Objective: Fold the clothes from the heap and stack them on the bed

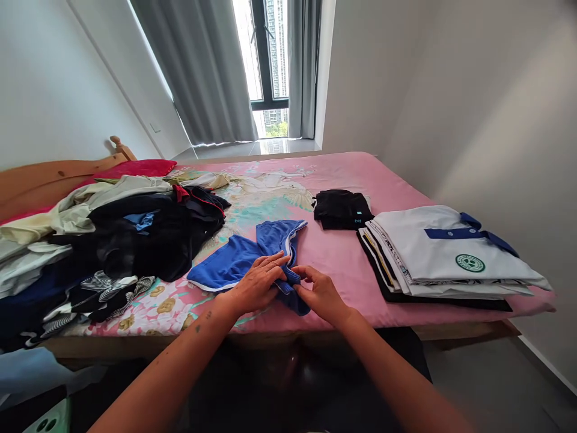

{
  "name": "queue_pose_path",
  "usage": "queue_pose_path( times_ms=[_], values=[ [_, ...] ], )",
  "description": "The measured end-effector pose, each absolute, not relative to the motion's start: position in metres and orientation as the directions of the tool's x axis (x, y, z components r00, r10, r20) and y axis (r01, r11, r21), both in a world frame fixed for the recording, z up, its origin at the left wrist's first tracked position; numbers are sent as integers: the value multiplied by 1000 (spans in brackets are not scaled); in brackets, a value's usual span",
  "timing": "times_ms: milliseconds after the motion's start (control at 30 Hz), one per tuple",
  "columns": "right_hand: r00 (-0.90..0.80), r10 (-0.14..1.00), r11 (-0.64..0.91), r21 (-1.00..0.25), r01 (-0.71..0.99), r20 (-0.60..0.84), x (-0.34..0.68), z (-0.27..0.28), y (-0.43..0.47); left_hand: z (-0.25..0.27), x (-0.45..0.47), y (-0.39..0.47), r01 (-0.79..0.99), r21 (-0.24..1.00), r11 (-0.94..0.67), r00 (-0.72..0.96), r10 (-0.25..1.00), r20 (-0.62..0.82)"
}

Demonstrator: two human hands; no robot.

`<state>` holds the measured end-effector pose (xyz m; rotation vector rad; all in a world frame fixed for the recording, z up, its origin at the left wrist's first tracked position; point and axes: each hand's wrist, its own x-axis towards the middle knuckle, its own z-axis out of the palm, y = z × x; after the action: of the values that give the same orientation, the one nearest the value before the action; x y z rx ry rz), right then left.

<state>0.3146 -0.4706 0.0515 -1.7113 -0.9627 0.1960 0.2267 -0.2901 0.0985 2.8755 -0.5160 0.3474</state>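
Note:
A pair of blue shorts [229,263] with white trim lies near the front edge of the bed, its legs spread toward the far side and the left. My right hand [325,296] pinches the gathered waistband between thumb and fingers. Close beside it, my left hand [259,281] grips the same bunched cloth, its fingers bent over the band and its thumb mostly hidden. Part of the shorts' waist hangs between my hands and the bed edge.
On the left spreads a loose heap of clothes [144,240]. At the right stand a stack of folded shirts [406,249], with a white polo on top, and a folded black pile [342,209]. A pink floral sheet [333,171] covers the bed. A phone [51,419] shows at lower left.

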Motion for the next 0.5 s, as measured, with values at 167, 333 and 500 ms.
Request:
queue_pose_path(
  times_ms=[167, 333, 500],
  values=[
    [582, 695, -45, -782, 622, 423, 317, 51, -469, 104, 226, -286, -399, 203, -894, 902, -343, 261],
    [551, 714, -24, -772, 636, 432, 311, 59, -464, 103, 228, -281, -404, 266, -875, 894, -317, 317],
    [613, 662, 45, -838, 543, 432, 309, 67, -464, 104, 225, -277, -312, 257, -915, 928, -234, 291]
  ],
)
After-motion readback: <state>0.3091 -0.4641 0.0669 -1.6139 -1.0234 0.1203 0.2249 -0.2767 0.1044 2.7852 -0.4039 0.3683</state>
